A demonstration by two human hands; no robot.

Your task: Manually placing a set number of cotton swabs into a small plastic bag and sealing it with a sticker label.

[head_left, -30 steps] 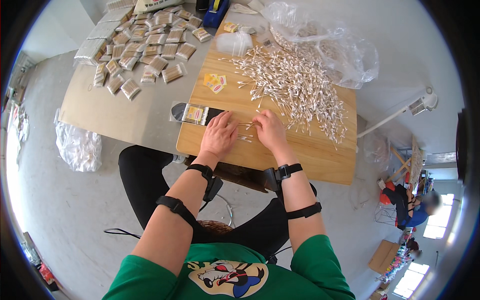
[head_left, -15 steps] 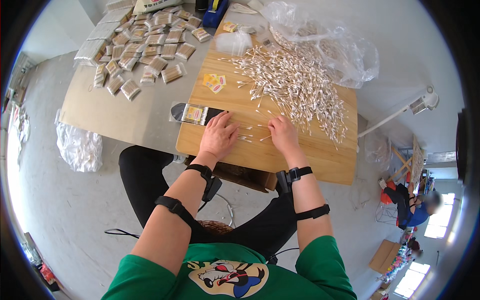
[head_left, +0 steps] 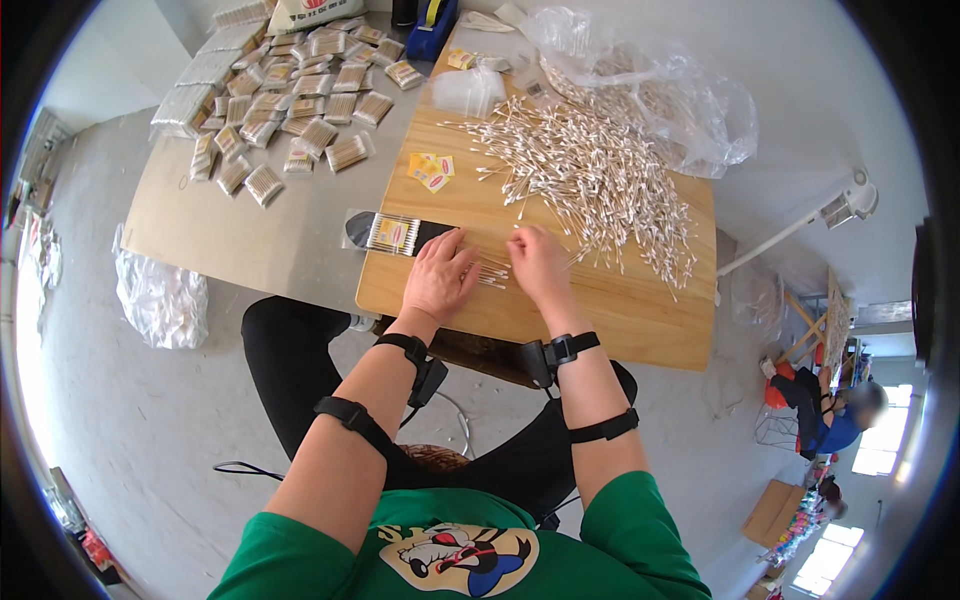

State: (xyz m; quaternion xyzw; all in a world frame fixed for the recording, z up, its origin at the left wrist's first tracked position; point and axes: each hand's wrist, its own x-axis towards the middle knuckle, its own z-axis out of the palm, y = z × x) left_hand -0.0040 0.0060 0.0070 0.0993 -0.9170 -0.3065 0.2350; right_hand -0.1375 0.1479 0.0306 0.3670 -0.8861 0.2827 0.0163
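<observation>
My left hand (head_left: 438, 280) lies palm down on the wooden board (head_left: 620, 330), fingers stretched forward. Its fingertips touch the end of a black strip (head_left: 436, 235). Several cotton swabs (head_left: 492, 274) lie beside it, their white tips poking out to the right from by the thumb. On the strip's left part sits a clear packet of swabs (head_left: 394, 234) with a yellow label. Just right of the loose swabs, my right hand (head_left: 540, 265) is closed in a pinch; what its fingers hold is hidden. Beyond it spreads a large heap of cotton swabs (head_left: 590, 165).
Yellow cards (head_left: 431, 171) lie on the board. A clear plastic bag (head_left: 690, 110) slumps behind the heap. Filled swab packets (head_left: 310, 105) are piled on the grey table (head_left: 230, 235) at left. A white lamp arm (head_left: 790, 235) stands at right; a person in blue (head_left: 828, 425) sits farther off.
My right hand has moved left, closer to my left hand and the loose swabs. The left hand has stayed almost in place.
</observation>
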